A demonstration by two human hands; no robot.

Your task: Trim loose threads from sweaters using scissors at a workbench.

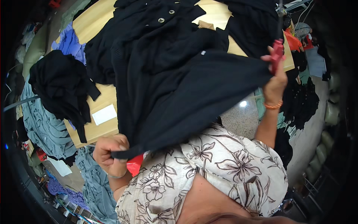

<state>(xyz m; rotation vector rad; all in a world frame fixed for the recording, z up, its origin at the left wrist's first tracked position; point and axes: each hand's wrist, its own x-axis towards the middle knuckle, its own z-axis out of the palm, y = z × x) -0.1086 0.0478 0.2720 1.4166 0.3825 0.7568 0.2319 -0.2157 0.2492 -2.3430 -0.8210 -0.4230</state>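
A black knit garment [194, 93] is stretched between my two hands, its body trailing back over the wooden table [93, 18]. At the lower left, my left hand [112, 154] is closed, pinching a narrow edge of the cloth. My right hand [275, 84], out to the right and higher up, grips the opposite edge. That same hand also holds a small red tool [277, 56] upright; its exact kind does not show. A tiny white speck or tag [203, 52] lies on the fabric. Metal-looking round buttons or eyelets [161, 20] show on black cloth farther back.
To the left, a bunched black garment [61, 80] lies partly over the table edge, near a purple cloth [71, 43] and a white paper slip [104, 114]. Grey-green fabric [44, 115] is heaped beyond. More black clothing [257, 26] covers the far right; dark garments [302, 100] pile below.
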